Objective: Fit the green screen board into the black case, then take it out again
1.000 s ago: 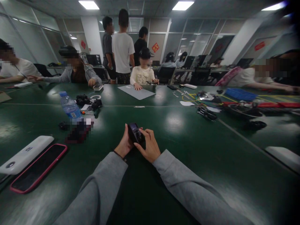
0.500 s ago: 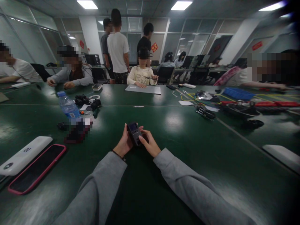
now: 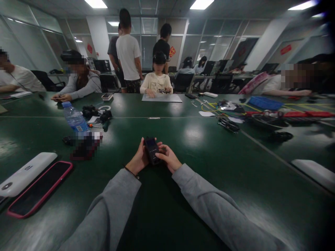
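Note:
A small black handheld device [image 3: 151, 148] with a screen at its top and a row of buttons lies between my hands, a little above the green table [image 3: 199, 195]. My left hand [image 3: 138, 158] grips its left side, with the thumb along the edge and a dark band at the wrist. From the other side my right hand [image 3: 169, 158] holds it, the thumb on the lower right of its front by the buttons. The right fingers curl at its right side. The back of the device is hidden.
On the left are a white power bank [image 3: 28, 172], a phone with a red-pink edge [image 3: 40, 190] and a water bottle [image 3: 75, 118]. Wires [image 3: 227, 108], a blue tray [image 3: 265, 103] and a white case [image 3: 314, 170] lie right. People sit across the table.
The device has turned slightly more upright in my hands, its screen facing me more. My right thumb stays on its lower front. Across the table, a person's hands have lowered to the grey board.

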Demonstrator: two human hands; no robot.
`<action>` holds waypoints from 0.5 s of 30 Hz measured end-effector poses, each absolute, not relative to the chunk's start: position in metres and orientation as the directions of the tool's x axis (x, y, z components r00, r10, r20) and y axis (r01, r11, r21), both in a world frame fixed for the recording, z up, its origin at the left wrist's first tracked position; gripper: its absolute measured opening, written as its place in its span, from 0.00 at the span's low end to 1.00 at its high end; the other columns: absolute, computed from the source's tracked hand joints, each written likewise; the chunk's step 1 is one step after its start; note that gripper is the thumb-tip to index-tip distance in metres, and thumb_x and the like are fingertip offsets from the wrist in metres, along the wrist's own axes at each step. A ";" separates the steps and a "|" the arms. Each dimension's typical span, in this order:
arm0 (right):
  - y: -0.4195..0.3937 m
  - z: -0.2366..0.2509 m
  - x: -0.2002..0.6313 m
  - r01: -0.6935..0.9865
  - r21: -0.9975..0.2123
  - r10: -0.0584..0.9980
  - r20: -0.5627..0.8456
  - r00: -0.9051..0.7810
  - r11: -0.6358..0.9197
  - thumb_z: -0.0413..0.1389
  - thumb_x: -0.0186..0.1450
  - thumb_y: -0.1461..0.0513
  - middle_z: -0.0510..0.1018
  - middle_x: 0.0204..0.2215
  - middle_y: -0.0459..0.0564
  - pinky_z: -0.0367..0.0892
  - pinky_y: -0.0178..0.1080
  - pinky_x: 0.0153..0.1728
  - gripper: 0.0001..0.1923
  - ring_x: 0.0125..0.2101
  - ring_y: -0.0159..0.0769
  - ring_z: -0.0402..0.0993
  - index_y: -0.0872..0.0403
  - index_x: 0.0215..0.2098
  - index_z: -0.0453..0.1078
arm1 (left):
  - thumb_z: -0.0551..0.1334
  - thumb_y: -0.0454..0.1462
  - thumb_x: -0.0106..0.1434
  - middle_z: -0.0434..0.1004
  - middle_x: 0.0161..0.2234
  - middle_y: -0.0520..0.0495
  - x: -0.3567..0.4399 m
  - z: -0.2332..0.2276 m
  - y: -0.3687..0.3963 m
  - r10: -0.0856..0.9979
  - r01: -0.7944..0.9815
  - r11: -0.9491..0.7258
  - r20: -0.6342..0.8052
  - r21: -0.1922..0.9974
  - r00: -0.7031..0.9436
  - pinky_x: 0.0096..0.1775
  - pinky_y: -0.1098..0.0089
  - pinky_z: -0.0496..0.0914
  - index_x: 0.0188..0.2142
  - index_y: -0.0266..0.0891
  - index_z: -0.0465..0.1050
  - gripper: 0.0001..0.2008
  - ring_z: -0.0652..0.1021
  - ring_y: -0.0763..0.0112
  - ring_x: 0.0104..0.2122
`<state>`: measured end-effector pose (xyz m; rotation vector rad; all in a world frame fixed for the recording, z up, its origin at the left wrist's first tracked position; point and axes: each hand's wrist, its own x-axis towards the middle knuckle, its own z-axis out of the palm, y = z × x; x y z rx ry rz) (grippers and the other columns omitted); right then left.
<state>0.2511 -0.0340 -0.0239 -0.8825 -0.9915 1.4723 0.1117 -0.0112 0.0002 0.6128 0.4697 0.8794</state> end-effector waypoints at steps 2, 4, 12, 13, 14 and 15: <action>-0.034 -0.024 0.251 -0.393 -0.918 0.994 -0.003 -0.105 -0.044 0.66 0.43 0.60 0.73 0.32 0.43 0.68 0.39 0.38 0.27 0.35 0.32 0.72 0.52 0.36 0.57 | 0.49 0.59 0.58 0.70 0.50 0.38 0.113 -0.004 -0.009 0.828 -0.562 0.474 -0.127 0.677 0.546 0.49 0.58 0.65 0.51 0.38 0.67 0.33 0.73 0.58 0.47; -0.033 -0.024 0.252 -0.411 -0.911 0.996 -0.010 -0.088 -0.046 0.66 0.44 0.60 0.73 0.33 0.43 0.68 0.37 0.36 0.27 0.34 0.32 0.72 0.52 0.35 0.56 | 0.51 0.58 0.57 0.72 0.47 0.37 0.114 -0.009 -0.007 0.852 -0.545 0.428 -0.121 0.721 0.509 0.48 0.59 0.65 0.48 0.35 0.68 0.32 0.73 0.59 0.46; -0.030 -0.026 0.258 -0.457 -0.889 1.000 -0.026 0.000 -0.024 0.67 0.43 0.59 0.71 0.30 0.41 0.67 0.35 0.32 0.27 0.30 0.30 0.71 0.51 0.34 0.56 | 0.69 0.36 0.48 0.72 0.46 0.40 0.110 -0.018 -0.007 0.947 -0.329 0.075 0.037 0.941 0.321 0.51 0.61 0.63 0.47 0.36 0.68 0.25 0.72 0.63 0.47; -0.029 -0.026 0.258 -0.462 -0.887 1.000 -0.023 -0.005 -0.022 0.67 0.43 0.59 0.71 0.30 0.41 0.67 0.35 0.32 0.27 0.30 0.30 0.71 0.51 0.34 0.56 | 0.69 0.35 0.48 0.72 0.46 0.40 0.110 -0.017 -0.007 0.945 -0.318 0.065 0.044 0.946 0.325 0.51 0.61 0.63 0.47 0.36 0.68 0.25 0.72 0.62 0.47; -0.029 -0.027 0.259 -0.464 -0.886 1.000 -0.021 -0.010 -0.023 0.67 0.43 0.59 0.71 0.30 0.41 0.67 0.35 0.32 0.27 0.30 0.30 0.71 0.51 0.35 0.56 | 0.69 0.36 0.49 0.73 0.46 0.40 0.109 -0.016 -0.007 0.945 -0.318 0.059 0.049 0.946 0.323 0.51 0.60 0.63 0.47 0.36 0.68 0.25 0.72 0.62 0.47; -0.028 -0.028 0.259 -0.463 -0.886 1.000 -0.021 -0.013 -0.024 0.67 0.44 0.59 0.71 0.30 0.41 0.67 0.35 0.32 0.27 0.30 0.30 0.71 0.51 0.35 0.56 | 0.68 0.36 0.49 0.73 0.46 0.40 0.108 -0.015 -0.007 0.946 -0.324 0.059 0.051 0.944 0.319 0.51 0.60 0.63 0.47 0.36 0.68 0.25 0.72 0.62 0.47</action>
